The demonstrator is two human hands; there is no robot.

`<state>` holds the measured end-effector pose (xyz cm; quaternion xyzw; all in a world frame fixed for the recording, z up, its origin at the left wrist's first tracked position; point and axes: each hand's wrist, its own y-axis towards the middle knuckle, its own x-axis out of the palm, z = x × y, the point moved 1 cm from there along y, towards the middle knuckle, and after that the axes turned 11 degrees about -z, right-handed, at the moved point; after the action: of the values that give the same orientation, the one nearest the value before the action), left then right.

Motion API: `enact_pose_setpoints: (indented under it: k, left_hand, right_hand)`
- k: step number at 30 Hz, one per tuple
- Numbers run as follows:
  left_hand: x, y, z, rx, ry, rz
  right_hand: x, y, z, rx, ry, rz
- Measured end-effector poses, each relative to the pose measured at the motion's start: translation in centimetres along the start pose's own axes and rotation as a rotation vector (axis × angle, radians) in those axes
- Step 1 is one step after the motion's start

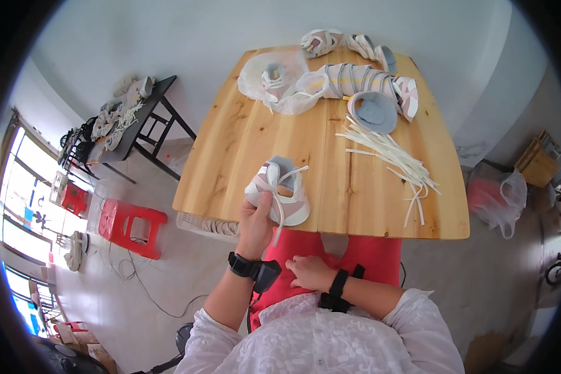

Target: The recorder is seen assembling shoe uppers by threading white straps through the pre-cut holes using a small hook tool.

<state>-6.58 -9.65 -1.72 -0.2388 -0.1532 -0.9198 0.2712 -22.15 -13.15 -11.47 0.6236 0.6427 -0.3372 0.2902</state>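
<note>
Near the front edge of the wooden table [321,140], the person's left hand [255,215] grips a pink and white shoe upper [298,210], thumb pressed on its side and the other fingers mostly hidden; a white lace [281,210] trails down from it. The right hand [311,273] lies over the lap, fingers loosely bent, holding nothing visible. Under the table's left front edge, a white basket [190,223] holds a row of pale, curved pieces too hidden to identify. Toward the table's far left, a translucent plastic bag [250,76] surrounds another shoe upper [273,80], its mouth spreading against a row of nested uppers [354,81]. Loose white laces [389,153] lie to the right, directly on the wood. On the floor at right, a clear carrier bag [512,194] contains something red, unclear through the film.
</note>
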Motion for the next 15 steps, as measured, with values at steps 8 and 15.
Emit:
enact_pose_setpoints:
  k: [8, 15]
  left_hand:
    - [1.4, -0.6, 0.8, 0.052, 0.026, -0.009]
    - [2.7, 0.2, 1.7, 0.058, 0.063, -0.034]
  right_hand:
    - [2.7, 1.1, 1.3, -0.353, 0.594, -0.573]
    - [1.6, -0.1, 0.8, -0.229, 0.42, -0.567]
